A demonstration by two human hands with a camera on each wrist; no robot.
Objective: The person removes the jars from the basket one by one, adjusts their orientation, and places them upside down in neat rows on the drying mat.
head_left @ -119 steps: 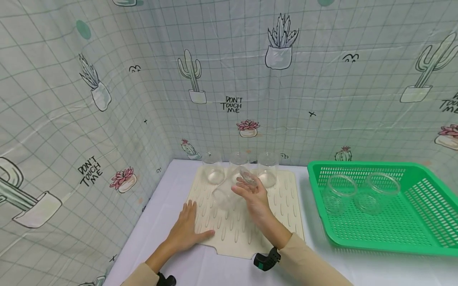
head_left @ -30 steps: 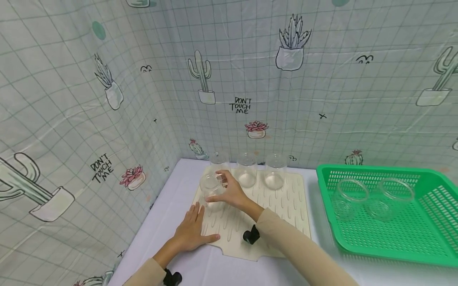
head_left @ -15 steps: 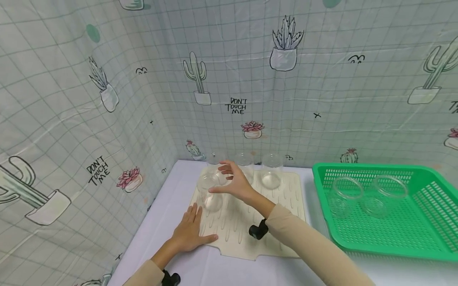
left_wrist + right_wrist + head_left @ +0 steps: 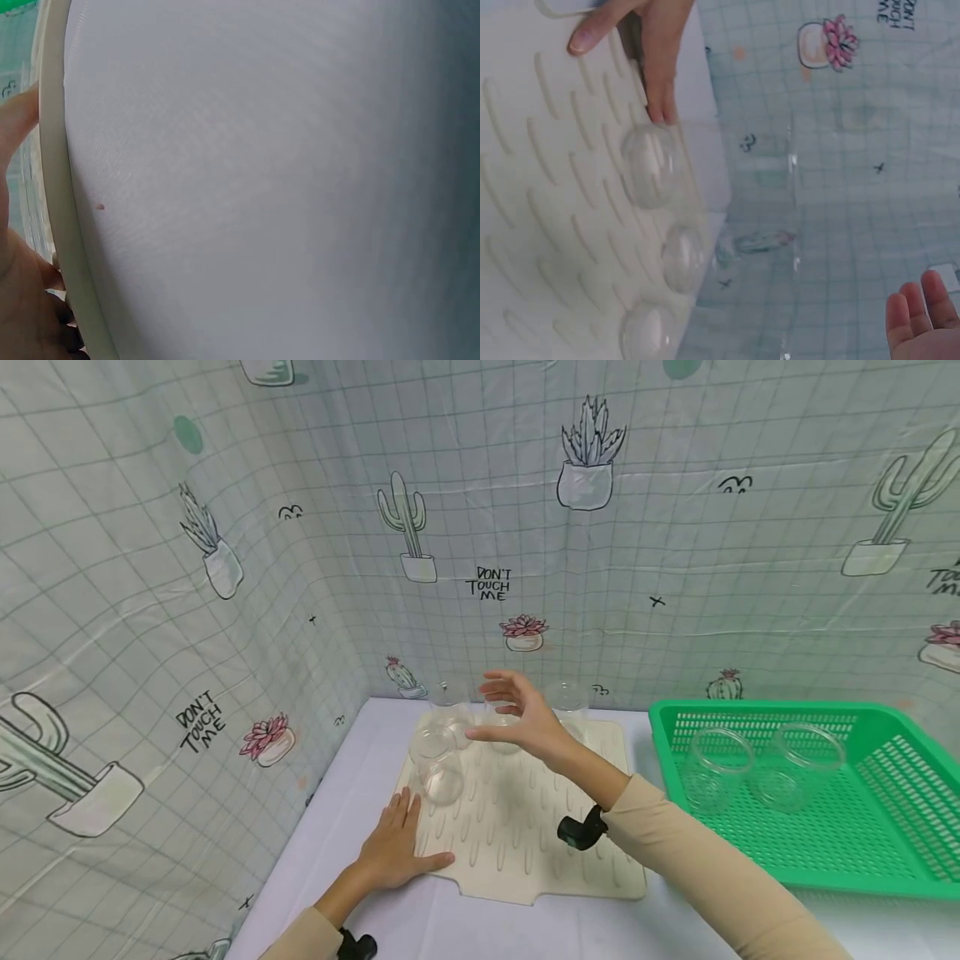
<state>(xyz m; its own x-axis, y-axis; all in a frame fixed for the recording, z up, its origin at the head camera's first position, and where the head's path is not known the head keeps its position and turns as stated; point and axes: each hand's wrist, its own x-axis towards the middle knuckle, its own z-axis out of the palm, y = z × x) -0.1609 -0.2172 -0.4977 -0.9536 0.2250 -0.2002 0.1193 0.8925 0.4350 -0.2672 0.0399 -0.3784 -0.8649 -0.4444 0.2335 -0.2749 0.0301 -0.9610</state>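
Observation:
A clear glass cup (image 4: pixel 437 768) stands upright at the left of a beige ridged mat (image 4: pixel 517 835). Behind it, along the mat's far side, are the left rear cup (image 4: pixel 448 695), the middle rear cup (image 4: pixel 504 745) and the right rear cup (image 4: pixel 567 697). My right hand (image 4: pixel 528 718) hovers over the mat, fingers spread from the thumb and holding nothing; it partly hides the middle cup. My left hand (image 4: pixel 393 843) rests at the mat's left edge, its fingers straight and its thumb on the front left corner. The left wrist view shows mainly the mat's edge (image 4: pixel 56 150) and white cloth.
A green perforated basket (image 4: pixel 765 705) stands right of the mat, with a clear cup (image 4: pixel 716 760) and another clear cup (image 4: pixel 806 760) inside. White cloth (image 4: pixel 337 777) covers the table. A cactus-print sheet (image 4: pixel 637 552) hangs behind and at the left.
My right hand carried the cup to the mat's left, stood it in front of the left rear cup, let go and moved back to the right. My left hand has stayed at the mat's edge.

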